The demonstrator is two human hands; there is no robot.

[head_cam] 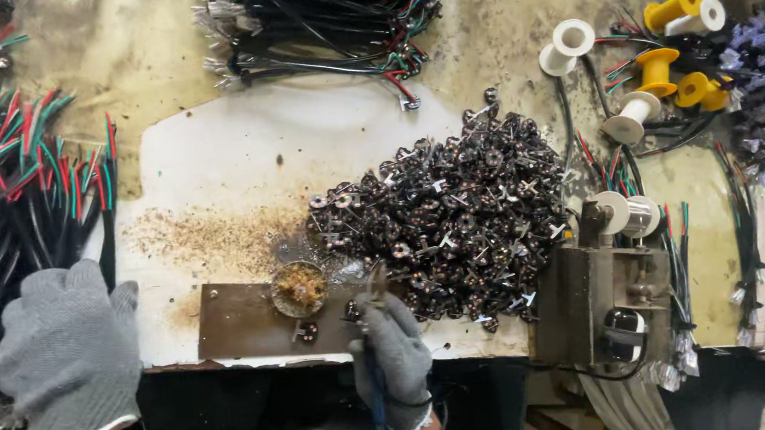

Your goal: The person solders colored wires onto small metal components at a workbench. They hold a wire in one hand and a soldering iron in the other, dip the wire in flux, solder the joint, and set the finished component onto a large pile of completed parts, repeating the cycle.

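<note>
Holding: the gloved right hand (397, 357) is clamped round a blue-handled iron (374, 382), tip up near a small dish (299, 289) of brown flux.
Left hand (67, 353): gloved, fingers apart and curled, holding nothing, resting beside the wires (10, 174) at the left edge.
Dish: sits on a brown plate (244, 321), just left of the iron's tip.
Coils (452, 223): a dark heap on the white sheet (239, 154), right of the dish.
Machine (604, 302): grey box right of the heap.
Spools (665, 70): yellow and white, far right.

Coil pile (457, 222) lies between wire bundles (11, 183) and spools (655, 62).
</note>
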